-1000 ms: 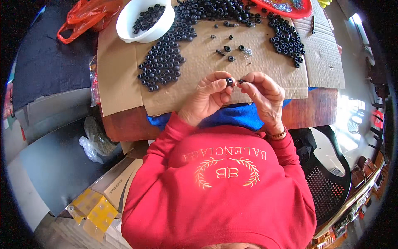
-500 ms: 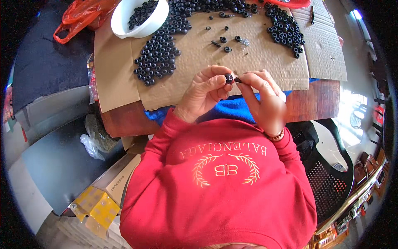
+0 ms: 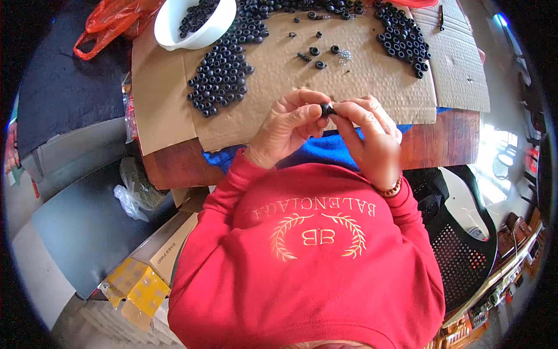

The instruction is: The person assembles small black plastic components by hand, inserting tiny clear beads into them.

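Between the thumb and fingers of my left hand (image 3: 290, 121) is a black ball-shaped piece (image 3: 325, 109), held just above the near edge of the cardboard. My right hand (image 3: 371, 125) is closed in a pinch from the other side, its thumb and forefinger on a small dark piece that meets the ball. Fingertips hide most of that small piece. Past my hands, several loose black parts (image 3: 314, 51) lie on the cardboard beside a little pile of shiny silver bits (image 3: 344, 54).
Many black ring-like pieces (image 3: 218, 81) spread at the left, with another group (image 3: 404, 41) at the right. A white bowl (image 3: 165, 29) of black pieces stands far left, near a red plastic bag (image 3: 96, 32). Cardboard (image 3: 279, 75) covers the wooden table (image 3: 444, 139). A black chair (image 3: 465, 256) is at right.
The small dark piece in my right hand has come up against the ball, closing the slight gap between them. The ball has turned a little; both hands stay nearly in place.
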Tool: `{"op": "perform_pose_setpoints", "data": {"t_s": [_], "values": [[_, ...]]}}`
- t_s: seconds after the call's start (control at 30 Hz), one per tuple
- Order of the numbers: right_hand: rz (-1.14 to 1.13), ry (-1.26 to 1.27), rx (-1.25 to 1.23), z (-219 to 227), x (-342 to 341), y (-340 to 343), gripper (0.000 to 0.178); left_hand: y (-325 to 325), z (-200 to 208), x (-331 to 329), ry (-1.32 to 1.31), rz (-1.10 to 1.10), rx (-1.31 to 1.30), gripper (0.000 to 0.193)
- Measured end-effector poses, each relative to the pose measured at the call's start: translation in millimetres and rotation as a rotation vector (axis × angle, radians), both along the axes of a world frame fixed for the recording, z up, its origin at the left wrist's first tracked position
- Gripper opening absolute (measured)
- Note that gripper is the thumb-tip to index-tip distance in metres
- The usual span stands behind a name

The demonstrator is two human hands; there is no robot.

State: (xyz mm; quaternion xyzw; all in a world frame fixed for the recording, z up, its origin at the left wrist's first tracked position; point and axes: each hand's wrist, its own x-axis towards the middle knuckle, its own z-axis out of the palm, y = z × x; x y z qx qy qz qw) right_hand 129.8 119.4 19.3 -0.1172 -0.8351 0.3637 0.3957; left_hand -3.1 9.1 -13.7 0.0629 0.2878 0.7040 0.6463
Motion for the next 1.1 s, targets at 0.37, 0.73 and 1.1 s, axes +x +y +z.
{"op": "perform_pose_setpoints", "data": {"t_s": [0.37, 0.73, 1.1], "values": [[0.226, -0.112, -0.312, -2.3, 0.4, 9.3, 0.017, -0.7, 4.8, -8.0, 0.156, -0.024, -0.029, 0.028], [0.622, -0.317, -0.432, 13.0, -4.7, 26.5, 0.030, -9.1, 12.0, -11.3, 0.269, -0.207, 0.038, 0.035], [0.615, -0.351, -0.400, 9.2, -7.0, 27.9, 0.023, -15.2, -7.6, -8.6, 0.238, -0.322, -0.069, 0.018]]}}
